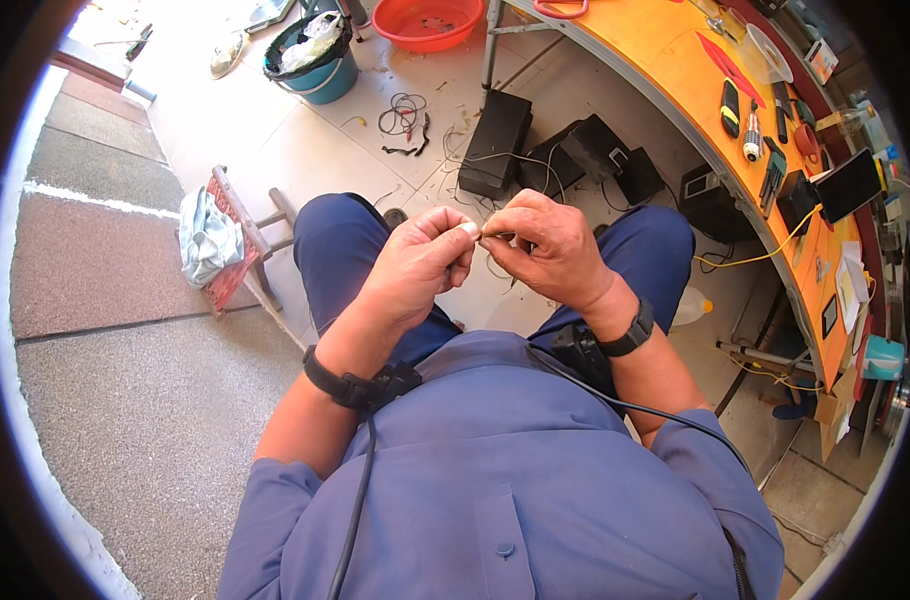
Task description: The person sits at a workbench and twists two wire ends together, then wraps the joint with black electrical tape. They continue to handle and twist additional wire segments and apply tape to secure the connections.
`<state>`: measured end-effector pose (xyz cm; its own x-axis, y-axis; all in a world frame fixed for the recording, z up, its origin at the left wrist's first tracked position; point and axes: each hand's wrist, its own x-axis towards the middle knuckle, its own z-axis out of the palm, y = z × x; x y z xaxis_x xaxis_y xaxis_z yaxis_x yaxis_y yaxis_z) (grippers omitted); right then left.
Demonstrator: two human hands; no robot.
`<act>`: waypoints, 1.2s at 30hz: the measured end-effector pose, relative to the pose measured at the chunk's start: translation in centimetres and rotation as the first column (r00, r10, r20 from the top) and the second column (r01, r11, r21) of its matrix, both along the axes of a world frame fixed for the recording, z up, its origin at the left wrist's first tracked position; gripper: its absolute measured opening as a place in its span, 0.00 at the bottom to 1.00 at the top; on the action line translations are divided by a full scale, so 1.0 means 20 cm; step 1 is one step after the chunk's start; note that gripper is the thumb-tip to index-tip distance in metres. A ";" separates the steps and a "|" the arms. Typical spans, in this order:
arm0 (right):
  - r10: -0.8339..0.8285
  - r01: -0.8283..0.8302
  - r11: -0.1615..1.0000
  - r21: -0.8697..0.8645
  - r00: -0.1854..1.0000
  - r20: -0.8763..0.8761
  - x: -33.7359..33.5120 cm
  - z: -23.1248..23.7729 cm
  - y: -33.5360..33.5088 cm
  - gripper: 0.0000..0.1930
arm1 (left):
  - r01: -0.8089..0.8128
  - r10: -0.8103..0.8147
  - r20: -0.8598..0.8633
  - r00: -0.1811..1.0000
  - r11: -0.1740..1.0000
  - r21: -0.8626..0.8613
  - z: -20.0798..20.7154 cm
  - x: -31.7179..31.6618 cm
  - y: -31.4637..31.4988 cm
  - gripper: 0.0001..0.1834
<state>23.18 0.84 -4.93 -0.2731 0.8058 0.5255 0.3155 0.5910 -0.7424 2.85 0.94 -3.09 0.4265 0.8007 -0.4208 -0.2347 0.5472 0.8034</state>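
Note:
Above my lap, my left hand (pixel 427 255) and my right hand (pixel 550 250) meet fingertip to fingertip, both closed in a pinch. Between them a tiny, thin, brownish piece (pixel 482 237) shows, too small to name. Thin dark strands appear just below the fingertips; whether they belong to that piece or to the cables on the floor behind, I cannot tell. A black strap circles each wrist, with a small black device by each one.
An orange workbench (pixel 665 50) curves along the right, bearing a screwdriver (pixel 752 135) and other tools. Black boxes (pixel 495 143) and loose cables (pixel 403 115) lie on the floor ahead. A small stool (pixel 237 235) with a cloth stands left; a bucket (pixel 320 82) and red basin (pixel 425 42) are farther off.

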 end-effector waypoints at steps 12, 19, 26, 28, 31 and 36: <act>-0.061 -0.397 0.603 -0.692 0.842 -0.537 0.03 -0.03 -0.02 0.05 | 0.345 0.366 -0.463 0.807 0.344 0.874 -0.03 0.05 0.00 0.06; -0.111 -0.161 0.815 -0.557 0.900 -0.422 -0.01 -0.03 -0.07 0.07 | 0.080 0.091 -0.353 0.931 0.894 0.441 -0.01 0.04 -0.02 0.06; -0.085 0.052 0.980 -0.193 0.982 -0.166 -0.02 0.00 -0.07 0.10 | 0.002 0.024 -0.136 0.990 0.982 0.187 0.00 0.04 -0.02 0.07; -0.093 0.076 0.989 -0.125 0.986 -0.139 -0.02 0.00 -0.07 0.10 | 0.005 0.022 -0.133 0.991 0.980 0.197 0.00 0.04 -0.02 0.07; -0.110 0.099 0.988 -0.121 0.990 -0.090 -0.01 0.01 -0.07 0.07 | 0.015 0.032 -0.195 0.980 0.972 0.235 -0.01 0.04 -0.02 0.06; 0.001 -0.080 0.851 -0.519 0.989 -0.151 0.03 -0.02 -0.04 0.05 | 0.314 0.370 -0.479 0.796 0.424 0.850 -0.02 0.06 -0.02 0.04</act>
<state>23.73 -0.06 -5.32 -0.2669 0.9615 0.0657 0.1694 0.1139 -0.9789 3.95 0.51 -3.48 0.3737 0.8448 0.3830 0.4001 -0.5193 0.7551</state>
